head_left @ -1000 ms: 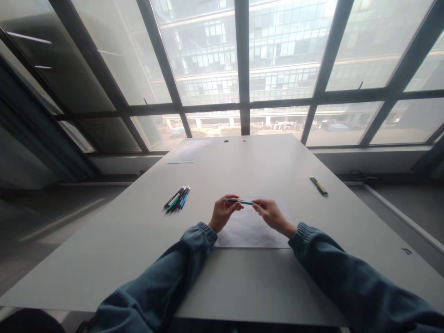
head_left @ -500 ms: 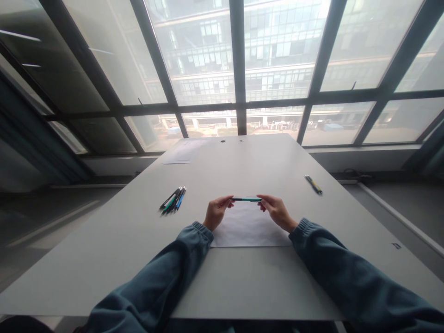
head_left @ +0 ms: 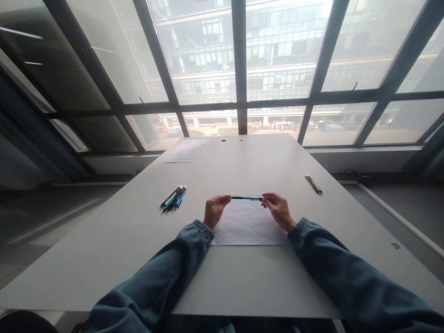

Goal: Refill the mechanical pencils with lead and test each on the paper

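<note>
A green and black pen [head_left: 247,198] is held level over a white sheet of paper [head_left: 249,229] on the grey table [head_left: 222,277]. My left hand [head_left: 214,209] pinches its left end with the fingertips. My right hand [head_left: 278,210] pinches its right end. Both hands hover just above the far edge of the sheet, about a pen's length apart.
A bunch of several pens [head_left: 173,199] lies on the table to the left of my hands. A yellow and black pen [head_left: 313,183] lies to the right. Another sheet of paper [head_left: 183,151] sits at the far left corner by the windows.
My hands have slid apart along the pen, from near its middle to its two ends. The pen has stayed level over the sheet.
</note>
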The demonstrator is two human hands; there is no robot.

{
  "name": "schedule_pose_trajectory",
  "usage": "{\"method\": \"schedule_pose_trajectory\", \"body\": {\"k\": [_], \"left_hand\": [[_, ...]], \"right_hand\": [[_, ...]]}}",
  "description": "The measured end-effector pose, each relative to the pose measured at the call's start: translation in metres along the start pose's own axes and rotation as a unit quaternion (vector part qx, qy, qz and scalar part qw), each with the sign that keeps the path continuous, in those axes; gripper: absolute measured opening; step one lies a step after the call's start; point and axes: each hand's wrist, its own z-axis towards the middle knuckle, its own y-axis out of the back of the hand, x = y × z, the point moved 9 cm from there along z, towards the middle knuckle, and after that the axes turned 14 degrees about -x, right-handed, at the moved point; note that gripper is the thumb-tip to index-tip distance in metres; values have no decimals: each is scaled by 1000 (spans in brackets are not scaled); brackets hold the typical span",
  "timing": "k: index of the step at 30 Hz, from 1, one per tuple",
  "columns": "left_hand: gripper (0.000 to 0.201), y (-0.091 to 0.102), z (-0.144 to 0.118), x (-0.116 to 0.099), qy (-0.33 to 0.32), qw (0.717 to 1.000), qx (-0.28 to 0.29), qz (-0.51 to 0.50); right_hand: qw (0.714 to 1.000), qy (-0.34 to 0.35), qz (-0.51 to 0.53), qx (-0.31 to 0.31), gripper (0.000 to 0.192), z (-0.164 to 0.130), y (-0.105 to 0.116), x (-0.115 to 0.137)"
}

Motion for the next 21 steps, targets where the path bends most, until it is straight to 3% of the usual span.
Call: {"method": "schedule_pose_trajectory", "body": {"k": [8, 21], "left_hand": [[20, 3, 1, -5, -41, 998, -9, 49], [21, 0, 1, -8, -67, 995, 6, 70]], "right_hand": [[1000, -6, 0, -5, 31, 3, 0, -6], [996, 67, -57, -13, 31, 6, 2, -6]]}}
